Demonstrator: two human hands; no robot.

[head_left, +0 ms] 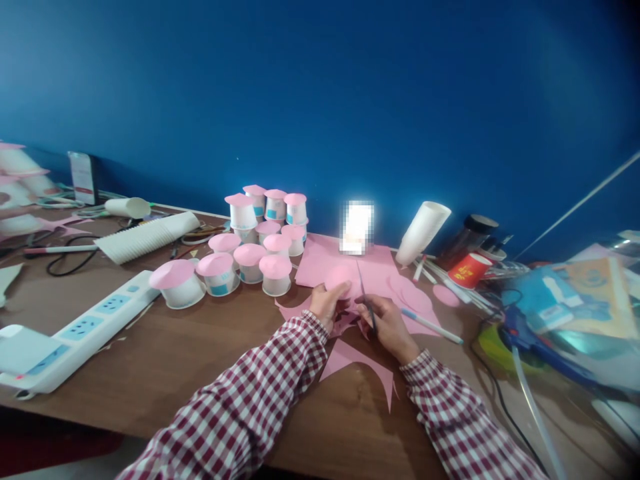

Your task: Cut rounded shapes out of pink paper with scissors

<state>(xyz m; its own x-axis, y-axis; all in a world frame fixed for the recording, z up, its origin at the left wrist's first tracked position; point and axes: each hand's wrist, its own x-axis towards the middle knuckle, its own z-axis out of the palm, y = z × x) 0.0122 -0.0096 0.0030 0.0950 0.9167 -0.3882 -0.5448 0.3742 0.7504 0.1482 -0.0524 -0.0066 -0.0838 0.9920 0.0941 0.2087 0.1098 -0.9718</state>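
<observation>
My left hand [326, 304] is closed on a round piece of pink paper [338, 276], pinched between thumb and fingers. In my right hand [391, 325] is a pair of scissors [372, 319], its blades pointing away from me beside the paper's right edge. Whether the blades touch the paper I cannot tell. Pink sheets [315, 257] lie on the table behind both hands. A pink offcut [357, 368] with a curved edge lies between my forearms. Just right of my right hand is a capped marker [434, 327].
Left of the sheets stand several paper cups [177, 291] topped with pink discs, some stacked. A white power strip [95, 327] lies at the left. At the right are a red cup [469, 270], a blue glue gun [545, 353] and cables. A blue wall [320, 100] bounds the back.
</observation>
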